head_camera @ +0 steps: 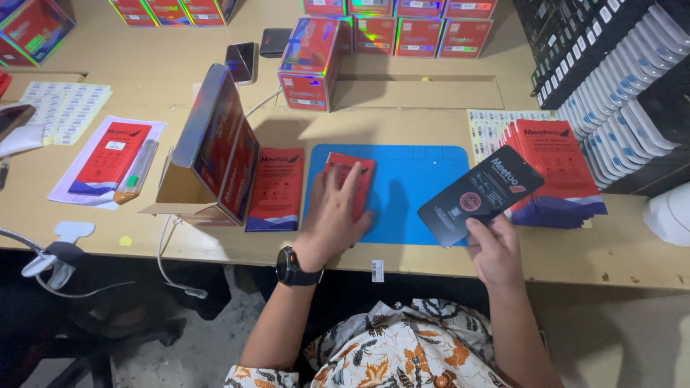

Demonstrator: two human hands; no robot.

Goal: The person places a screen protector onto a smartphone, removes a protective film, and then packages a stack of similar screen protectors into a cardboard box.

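Observation:
My left hand (pixel 332 215), with a black watch on the wrist, lies flat with fingers spread on a red packet (pixel 352 174) that rests on the blue mat (pixel 417 187). My right hand (pixel 492 248) grips the lower corner of a black flat packet (pixel 480 194), held tilted above the mat's right edge. Just right of it sits a fanned stack of red packets (pixel 557 165). Left of the mat lies another red packet (pixel 277 188) beside an open cardboard box (pixel 208 154) with its lid raised.
Red boxes (pixel 417 32) line the table's back, and one bigger box (pixel 310 61) stands nearer. A phone (pixel 241 61), label sheets (pixel 65 108), a red packet on white paper (pixel 111 154) lie left. Racks of white-blue items (pixel 625 100) fill the right.

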